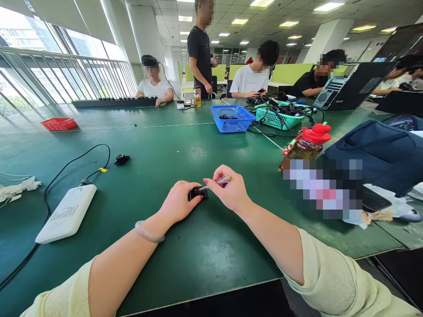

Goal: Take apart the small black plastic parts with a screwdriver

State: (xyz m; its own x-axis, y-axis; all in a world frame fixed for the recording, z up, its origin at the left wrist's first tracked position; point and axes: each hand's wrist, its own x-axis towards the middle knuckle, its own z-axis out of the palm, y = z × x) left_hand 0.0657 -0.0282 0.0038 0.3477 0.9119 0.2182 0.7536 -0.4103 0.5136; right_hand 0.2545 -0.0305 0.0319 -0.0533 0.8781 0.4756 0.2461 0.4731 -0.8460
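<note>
My left hand (pixel 180 199) is closed around a small black part (pixel 195 193) on the green table, thumb in front and fingers behind it. The part's kind cannot be made out, since the fingers cover much of it. In my right hand (pixel 231 189) is a slim screwdriver (pixel 224 180) with a pale purplish handle, tilted down to the left. Its thin tip reaches the black part beside my left fingers; exact contact is too small to tell. Another small black piece (pixel 122 159) lies farther off to the left.
On the left lie a white power bank (pixel 68 213) with a black cable and a red tray (pixel 58 123). Blue (pixel 232 119) and teal (pixel 280 115) baskets stand ahead. A red-lidded bottle (pixel 306 143) and dark blue bag (pixel 376 152) are at right. Several people are across the table.
</note>
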